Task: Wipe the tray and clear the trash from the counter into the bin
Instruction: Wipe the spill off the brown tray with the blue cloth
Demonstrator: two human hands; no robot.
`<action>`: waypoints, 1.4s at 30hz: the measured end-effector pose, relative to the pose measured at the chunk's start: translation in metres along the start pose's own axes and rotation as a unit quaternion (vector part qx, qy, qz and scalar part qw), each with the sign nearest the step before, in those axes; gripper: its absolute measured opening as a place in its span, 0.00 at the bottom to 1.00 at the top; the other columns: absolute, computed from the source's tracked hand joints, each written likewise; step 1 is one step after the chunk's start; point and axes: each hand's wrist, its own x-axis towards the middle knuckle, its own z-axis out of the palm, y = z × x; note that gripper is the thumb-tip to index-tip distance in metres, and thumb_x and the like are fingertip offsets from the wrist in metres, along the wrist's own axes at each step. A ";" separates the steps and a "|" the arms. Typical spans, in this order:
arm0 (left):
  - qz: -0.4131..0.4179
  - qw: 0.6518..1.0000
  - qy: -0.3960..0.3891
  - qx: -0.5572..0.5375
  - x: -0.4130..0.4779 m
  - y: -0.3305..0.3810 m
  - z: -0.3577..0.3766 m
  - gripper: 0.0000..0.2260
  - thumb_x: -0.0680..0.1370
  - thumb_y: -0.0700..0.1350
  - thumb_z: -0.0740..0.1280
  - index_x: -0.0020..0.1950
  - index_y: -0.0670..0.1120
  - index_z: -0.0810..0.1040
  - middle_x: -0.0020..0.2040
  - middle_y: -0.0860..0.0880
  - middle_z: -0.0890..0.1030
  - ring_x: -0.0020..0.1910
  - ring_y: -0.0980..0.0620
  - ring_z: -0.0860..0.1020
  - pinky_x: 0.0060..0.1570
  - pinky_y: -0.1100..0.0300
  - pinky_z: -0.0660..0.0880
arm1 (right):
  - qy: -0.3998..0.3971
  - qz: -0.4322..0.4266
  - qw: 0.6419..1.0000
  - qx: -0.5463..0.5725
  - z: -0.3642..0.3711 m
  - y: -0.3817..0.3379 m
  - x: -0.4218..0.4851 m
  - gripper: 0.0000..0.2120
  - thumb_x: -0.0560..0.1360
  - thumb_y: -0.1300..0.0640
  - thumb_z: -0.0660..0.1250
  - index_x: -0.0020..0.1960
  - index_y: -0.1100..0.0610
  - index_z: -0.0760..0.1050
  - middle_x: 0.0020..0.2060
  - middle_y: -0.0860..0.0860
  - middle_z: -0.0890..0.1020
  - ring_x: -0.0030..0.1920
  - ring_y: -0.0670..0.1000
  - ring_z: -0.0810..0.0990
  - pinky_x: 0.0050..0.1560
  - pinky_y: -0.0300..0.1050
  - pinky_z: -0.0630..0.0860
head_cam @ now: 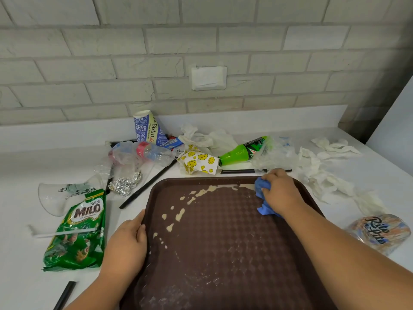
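A dark brown tray (223,253) lies on the white counter, smeared with beige spills along its far edge and left side. My right hand (280,191) grips a crumpled blue cloth (263,199) and presses it on the tray's far right corner. My left hand (127,245) holds the tray's left rim, thumb on the inside. Trash lies behind and beside the tray: a green Milo packet (79,233), a foil ball (125,185), a crushed clear bottle (143,153), a smiley-print wrapper (199,163), a green bottle (241,151).
A paper Bistro cup (148,128) leans against the brick wall. White tissues (321,168) spread over the right side, with a Rite Pure cup (380,231) by the right edge. Black straws (147,184) and a clear plastic cup (55,198) lie left. No bin is in view.
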 end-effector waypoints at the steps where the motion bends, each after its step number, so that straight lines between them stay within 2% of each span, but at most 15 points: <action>1: 0.002 1.000 0.001 -0.002 0.000 0.000 0.000 0.19 0.80 0.42 0.57 0.71 0.51 0.68 0.55 0.45 0.79 0.54 0.47 0.76 0.49 0.58 0.68 | -0.016 -0.033 0.999 0.017 0.000 -0.002 0.000 0.17 0.77 0.61 0.62 0.65 0.58 0.73 0.65 0.53 0.68 0.60 0.53 0.73 0.63 0.38 0.66; 3: 0.004 1.000 0.002 -0.001 0.000 0.001 -0.001 0.19 0.80 0.42 0.58 0.71 0.51 0.68 0.55 0.44 0.79 0.54 0.46 0.76 0.48 0.58 0.67 | -0.021 -0.047 0.998 0.048 -0.003 -0.002 0.001 0.16 0.77 0.63 0.62 0.64 0.58 0.75 0.64 0.52 0.69 0.59 0.53 0.75 0.60 0.34 0.64; 6: 0.006 1.000 0.002 0.003 0.000 0.002 -0.001 0.19 0.80 0.41 0.58 0.71 0.50 0.68 0.55 0.44 0.79 0.55 0.45 0.76 0.47 0.58 0.66 | 0.025 -0.010 0.999 0.032 0.000 0.004 0.001 0.15 0.77 0.63 0.62 0.63 0.59 0.76 0.63 0.53 0.70 0.59 0.54 0.74 0.62 0.40 0.69; 10: 0.003 1.000 0.001 0.004 0.000 0.002 -0.001 0.19 0.80 0.42 0.57 0.72 0.49 0.68 0.56 0.44 0.79 0.54 0.46 0.76 0.47 0.59 0.67 | -0.055 -0.094 0.993 0.033 -0.002 -0.006 -0.002 0.13 0.75 0.67 0.61 0.58 0.62 0.79 0.57 0.53 0.74 0.57 0.54 0.76 0.58 0.40 0.70; 12: 0.000 1.000 0.002 0.004 -0.001 0.001 -0.001 0.19 0.80 0.42 0.57 0.72 0.49 0.68 0.56 0.44 0.78 0.55 0.46 0.76 0.48 0.58 0.68 | -0.054 -0.076 0.994 0.052 -0.012 -0.004 0.002 0.13 0.75 0.68 0.61 0.56 0.62 0.80 0.55 0.54 0.76 0.57 0.54 0.77 0.55 0.38 0.69; 15: -0.001 1.000 0.004 0.005 -0.001 0.002 -0.001 0.19 0.80 0.42 0.57 0.72 0.49 0.68 0.56 0.44 0.78 0.54 0.46 0.76 0.48 0.58 0.68 | 0.020 0.006 0.999 0.025 -0.009 0.004 0.003 0.13 0.76 0.62 0.62 0.58 0.57 0.79 0.59 0.54 0.73 0.56 0.54 0.76 0.55 0.38 0.69; 17: -0.001 1.000 0.003 0.004 -0.001 0.003 -0.001 0.19 0.80 0.42 0.57 0.72 0.49 0.68 0.56 0.44 0.78 0.55 0.46 0.76 0.49 0.58 0.68 | -0.005 -0.015 1.000 -0.007 -0.001 0.001 -0.001 0.13 0.76 0.59 0.62 0.60 0.56 0.78 0.60 0.52 0.71 0.57 0.55 0.74 0.60 0.44 0.71; 20: -0.006 1.000 0.002 0.003 -0.001 0.003 -0.001 0.19 0.80 0.42 0.57 0.72 0.49 0.68 0.58 0.44 0.78 0.56 0.46 0.75 0.51 0.57 0.69 | -0.071 -0.054 0.995 0.049 0.000 -0.004 0.001 0.12 0.74 0.61 0.63 0.55 0.57 0.80 0.53 0.47 0.73 0.55 0.50 0.75 0.56 0.39 0.70; 24: -0.005 1.000 0.003 0.001 -0.002 0.004 -0.001 0.19 0.80 0.42 0.58 0.72 0.49 0.68 0.58 0.44 0.78 0.57 0.45 0.76 0.52 0.56 0.70 | 0.000 0.011 1.000 0.022 0.000 -0.004 0.002 0.14 0.76 0.55 0.64 0.59 0.56 0.78 0.58 0.51 0.73 0.58 0.54 0.74 0.58 0.46 0.73; 26: -0.004 1.000 0.003 0.002 -0.002 0.004 -0.001 0.19 0.80 0.42 0.57 0.72 0.49 0.68 0.58 0.44 0.78 0.56 0.45 0.76 0.51 0.56 0.69 | -0.021 -0.039 0.999 -0.010 0.003 -0.011 -0.006 0.18 0.75 0.49 0.66 0.63 0.54 0.76 0.61 0.50 0.71 0.60 0.55 0.70 0.62 0.49 0.71; 29: -0.006 1.000 0.003 0.005 -0.001 0.002 0.000 0.19 0.80 0.42 0.57 0.72 0.49 0.68 0.58 0.44 0.78 0.56 0.45 0.75 0.51 0.56 0.69 | -0.091 -0.101 0.990 0.029 -0.003 -0.015 -0.004 0.16 0.74 0.58 0.67 0.61 0.53 0.78 0.59 0.49 0.73 0.59 0.52 0.73 0.62 0.44 0.70; 31: -0.007 1.000 0.001 0.004 -0.001 0.001 0.000 0.19 0.80 0.43 0.57 0.72 0.49 0.68 0.58 0.45 0.78 0.56 0.46 0.76 0.51 0.56 0.69 | -0.075 -0.081 0.993 0.047 -0.008 -0.013 0.002 0.14 0.73 0.64 0.66 0.57 0.54 0.81 0.57 0.50 0.75 0.56 0.52 0.75 0.59 0.44 0.72; 34: -0.004 1.000 0.002 0.002 -0.001 0.001 0.000 0.19 0.80 0.43 0.57 0.72 0.50 0.68 0.57 0.46 0.78 0.55 0.47 0.76 0.50 0.56 0.69 | -0.016 -0.056 0.998 0.009 0.001 -0.017 0.000 0.15 0.75 0.63 0.64 0.60 0.55 0.78 0.61 0.51 0.73 0.58 0.54 0.74 0.60 0.45 0.72; 39: -0.003 1.000 0.001 0.006 0.000 0.000 0.001 0.19 0.80 0.43 0.57 0.72 0.50 0.67 0.57 0.46 0.78 0.55 0.47 0.76 0.48 0.57 0.69 | -0.130 -0.123 0.983 0.028 -0.005 -0.019 0.006 0.17 0.73 0.68 0.63 0.60 0.57 0.79 0.62 0.50 0.73 0.58 0.52 0.75 0.60 0.41 0.71; 42: -0.006 1.000 0.000 0.006 0.000 0.000 0.001 0.19 0.81 0.43 0.56 0.72 0.50 0.67 0.57 0.46 0.78 0.56 0.47 0.76 0.50 0.57 0.69 | -0.080 -0.087 0.993 0.012 -0.001 -0.015 0.011 0.17 0.73 0.67 0.63 0.60 0.57 0.79 0.62 0.51 0.75 0.58 0.52 0.76 0.62 0.42 0.71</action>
